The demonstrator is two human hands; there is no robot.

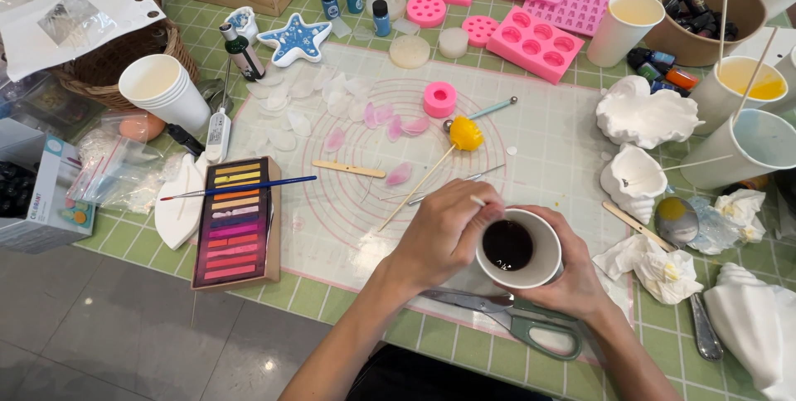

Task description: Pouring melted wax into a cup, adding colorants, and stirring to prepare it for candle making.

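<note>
Over the cutting mat (547, 160), right hand (572, 281) grips a paper cup (522, 247); left hand (444, 231) pinches a thin stick (478, 200).

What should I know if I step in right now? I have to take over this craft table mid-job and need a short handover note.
Left hand: fingers pinched on a thin stick at the rim of the white paper cup.
Right hand: wrapped around that cup from its right side, keeping it just above the mat.
The cup holds dark liquid.
Nearby: green-handled scissors in front of the cup, a yellow piece on a skewer and pale pink petals on the mat, pink moulds further back.
Done: dark liquid is in the cup, petals are laid out.
Left: cannot tell from this view.
</note>
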